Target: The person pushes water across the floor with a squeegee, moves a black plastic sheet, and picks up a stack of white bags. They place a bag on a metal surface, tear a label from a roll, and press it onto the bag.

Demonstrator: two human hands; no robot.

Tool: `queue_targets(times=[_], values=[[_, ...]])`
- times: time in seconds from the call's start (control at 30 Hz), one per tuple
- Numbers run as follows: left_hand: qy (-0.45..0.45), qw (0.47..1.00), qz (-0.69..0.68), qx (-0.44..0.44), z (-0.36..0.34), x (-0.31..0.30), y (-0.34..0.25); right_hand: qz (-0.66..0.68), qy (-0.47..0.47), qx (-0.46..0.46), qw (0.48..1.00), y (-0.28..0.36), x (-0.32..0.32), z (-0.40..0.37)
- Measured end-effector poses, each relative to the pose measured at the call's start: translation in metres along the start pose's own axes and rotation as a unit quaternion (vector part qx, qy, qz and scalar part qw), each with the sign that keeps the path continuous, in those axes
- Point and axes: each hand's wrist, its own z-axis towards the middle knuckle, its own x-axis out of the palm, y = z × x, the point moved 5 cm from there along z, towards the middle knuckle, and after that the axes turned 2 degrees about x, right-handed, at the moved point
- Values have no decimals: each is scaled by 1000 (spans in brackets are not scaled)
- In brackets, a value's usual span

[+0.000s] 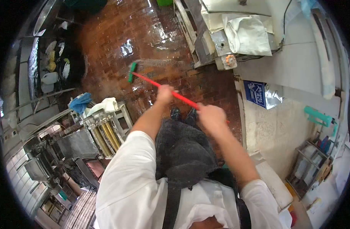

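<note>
A floor brush with a red handle point(146, 79) and a green head point(132, 72) reaches forward from my body, its head down on the wet brick-red floor point(106, 42). My left hand point(166, 94) is wrapped round the handle partway along it. Closer to me, my right hand point(212, 117) grips the same handle near its upper end. A short bit of red shows past the right hand. Below the handle are my dark shoes point(175, 113) and a dark apron point(186, 152).
On the left stands a machine with brass-coloured rollers point(107, 136), with a blue cloth point(80, 103) beside it. A bench holding a white cloth point(247, 35) is at the upper right. A blue and silver tin point(262, 94) sits by the right wall. Dark shelving with containers point(50, 78) lines the far left.
</note>
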Motion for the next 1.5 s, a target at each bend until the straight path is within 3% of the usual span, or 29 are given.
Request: queue_targets(times=[0.07,0.17,0.2,0.23,0.27,0.3,0.37,0.43,0.47,0.6,0.63,0.73,0.77,0.8,0.83,0.9,0.97,1.03,1.1,1.17,1.2,1.23,1.3,1.37,1.47,1.5], values=[[-174,978,116,23,-13,-19,35,15,-18,-35,999,22,21,25],[113,981,156,39,16,-57,-29,20,9,29,999,-11,-13,0],[20,981,150,119,22,-20,-42,3,-6,31,999,-37,-26,-21],[65,987,42,144,24,-43,-91,-7,-12,57,998,-63,-43,-47],[14,976,-31,214,27,-39,-130,-19,-18,86,996,-91,-59,-74],[46,974,-83,205,29,-69,-185,-35,-38,137,989,-107,-86,-107],[6,961,-175,212,32,-86,-256,-37,3,235,971,-126,-130,-163],[-13,943,-240,232,41,-73,-297,-57,0,279,959,-112,-157,-177],[30,942,-238,233,46,-70,-302,-73,-10,286,955,-99,-165,-175],[91,956,-187,209,72,-79,-227,-65,-6,266,962,-53,-182,-117],[110,963,-157,190,77,-85,-195,-54,-11,223,973,-48,-172,-97],[79,979,-84,171,75,-83,-56,-17,-34,110,993,8,-123,-12],[102,984,-41,142,77,-97,-10,-15,0,107,994,45,-121,16],[103,988,-19,112,76,-111,37,0,-23,79,997,74,-110,44],[163,983,31,82,81,-124,82,17,-42,48,998,101,-95,69],[130,990,46,38,67,-115,188,10,18,19,1000,162,-55,120],[62,996,48,32,66,-131,215,3,22,13,1000,180,-44,134],[12,998,22,49,74,-155,183,-23,11,39,999,164,-94,104],[13,992,-67,108,92,-197,86,-41,3,93,995,127,-163,47],[-63,967,-150,196,103,-208,-5,18,-47,150,987,86,-212,-8],[-43,963,-166,208,109,-215,-46,-39,-59,175,982,87,-247,-37],[-36,953,-200,226,113,-218,-83,-44,-34,275,960,93,-276,-56],[-13,935,-253,247,133,-205,-138,-129,-27,288,949,98,-298,-61],[34,930,-285,231,155,-179,-147,-194,-59,278,939,95,-300,-48],[108,939,-275,175,193,-172,-138,-236,-62,193,950,70,-299,3],[89,944,-250,196,201,-173,-128,-220,-68,172,958,66,-307,10]])
